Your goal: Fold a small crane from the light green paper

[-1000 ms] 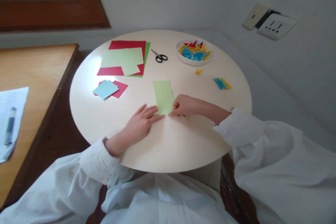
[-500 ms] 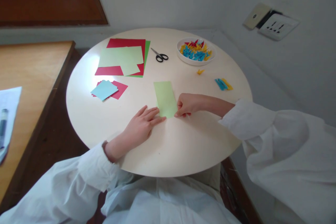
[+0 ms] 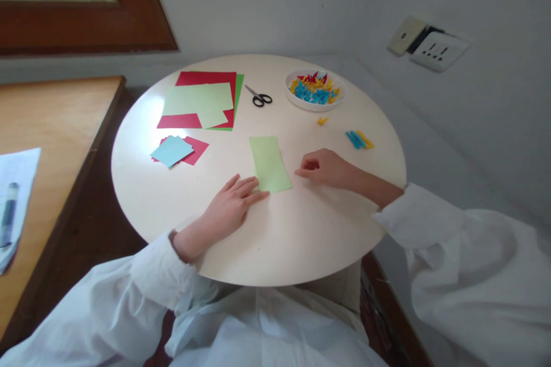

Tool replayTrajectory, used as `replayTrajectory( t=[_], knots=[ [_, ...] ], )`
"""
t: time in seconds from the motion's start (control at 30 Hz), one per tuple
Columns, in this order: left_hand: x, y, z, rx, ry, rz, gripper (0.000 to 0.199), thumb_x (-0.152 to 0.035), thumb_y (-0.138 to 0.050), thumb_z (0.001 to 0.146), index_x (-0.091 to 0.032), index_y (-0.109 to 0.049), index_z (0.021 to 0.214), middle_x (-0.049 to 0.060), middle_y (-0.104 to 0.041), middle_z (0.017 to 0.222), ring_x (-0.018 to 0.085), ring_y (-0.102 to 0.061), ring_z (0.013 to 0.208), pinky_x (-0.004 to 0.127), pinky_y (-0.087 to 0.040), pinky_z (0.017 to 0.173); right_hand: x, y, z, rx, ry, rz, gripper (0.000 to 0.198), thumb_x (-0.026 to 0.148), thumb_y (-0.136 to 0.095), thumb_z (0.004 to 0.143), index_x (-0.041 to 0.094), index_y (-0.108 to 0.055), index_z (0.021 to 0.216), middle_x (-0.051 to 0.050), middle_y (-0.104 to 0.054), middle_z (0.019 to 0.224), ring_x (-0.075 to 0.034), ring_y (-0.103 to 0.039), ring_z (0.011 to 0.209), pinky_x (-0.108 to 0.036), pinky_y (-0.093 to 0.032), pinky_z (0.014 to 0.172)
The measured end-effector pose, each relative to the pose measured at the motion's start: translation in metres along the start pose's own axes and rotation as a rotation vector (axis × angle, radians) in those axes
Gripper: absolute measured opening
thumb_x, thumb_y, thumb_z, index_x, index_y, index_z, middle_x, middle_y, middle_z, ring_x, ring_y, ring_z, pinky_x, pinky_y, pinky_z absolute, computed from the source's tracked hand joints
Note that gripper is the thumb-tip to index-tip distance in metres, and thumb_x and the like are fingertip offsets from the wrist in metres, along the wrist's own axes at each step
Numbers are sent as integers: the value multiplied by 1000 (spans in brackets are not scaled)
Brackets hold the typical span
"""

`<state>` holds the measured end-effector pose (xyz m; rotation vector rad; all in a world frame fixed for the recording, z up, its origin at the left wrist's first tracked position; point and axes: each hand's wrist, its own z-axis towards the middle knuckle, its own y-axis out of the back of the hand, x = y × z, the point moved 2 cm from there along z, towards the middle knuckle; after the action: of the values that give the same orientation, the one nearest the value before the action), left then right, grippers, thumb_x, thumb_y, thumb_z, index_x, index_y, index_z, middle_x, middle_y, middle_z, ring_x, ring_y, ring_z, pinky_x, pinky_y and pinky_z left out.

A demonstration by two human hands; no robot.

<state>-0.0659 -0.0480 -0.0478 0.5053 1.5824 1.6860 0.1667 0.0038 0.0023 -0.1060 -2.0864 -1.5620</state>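
A pale green paper rectangle [image 3: 271, 165] lies flat on the round white table in front of me. My left hand [image 3: 235, 200] rests with outstretched fingers on its lower left corner and edge. Just right of the paper, apart from it, is my right hand [image 3: 323, 167]. Its fingers are curled in and the thumb is close to the index finger, with nothing visible in them.
Large red and green sheets [image 3: 193, 120] lie at the back left, near black-handled scissors [image 3: 260, 100]. Small paper squares [image 3: 173, 151] are stacked in front. A white dish [image 3: 315, 106] holds small folded colored pieces; a yellow piece [image 3: 322, 121] and blue-yellow strips [image 3: 357, 139] lie nearby.
My right hand has let go of the paper's right edge and moved a little to the right. My left hand stays on the paper. The view has shifted slightly.
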Motion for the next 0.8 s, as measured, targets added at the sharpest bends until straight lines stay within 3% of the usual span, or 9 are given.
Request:
replayTrajectory(
  t=[0.07,0.13,0.2,0.43,0.8],
  knots=[
    [0,0,1,10,1,8,54,2,-36,78,-21,-55,124,10,-55,129,23,-45,125,49,-30,107,4,-13,-13,-247,196,19,19,21,-48,82,15,-66,82,-6,-68,82,-16,-60,75,-28,-45,68],
    [-1,2,2,16,-6,25,54,1,-36,79,-20,-54,124,10,-55,127,23,-45,124,49,-30,106,10,-30,-25,-304,430,-18,24,16,-43,86,15,-66,92,-10,-68,96,-18,-61,90,-33,-47,79],
    [-3,4,3,23,-18,50,53,0,-35,80,-20,-52,126,11,-55,125,23,-46,122,48,-31,105,13,-45,-33,-290,530,-101,26,14,-42,88,16,-66,98,-10,-67,103,-19,-61,95,-36,-46,84],
    [-7,10,12,62,-45,164,51,-5,-35,86,-26,-49,130,13,-54,109,25,-50,106,45,-37,93,12,-58,-38,-354,562,-259,26,9,-44,87,14,-66,101,-11,-67,104,-19,-60,96,-35,-46,83],
    [-7,17,18,124,-10,107,45,-8,-39,86,-28,-57,122,9,-53,103,23,-51,97,41,-38,90,9,-66,-37,-441,604,-344,23,11,-46,88,15,-65,99,-9,-67,101,-19,-59,92,-33,-45,79]
  ],
)
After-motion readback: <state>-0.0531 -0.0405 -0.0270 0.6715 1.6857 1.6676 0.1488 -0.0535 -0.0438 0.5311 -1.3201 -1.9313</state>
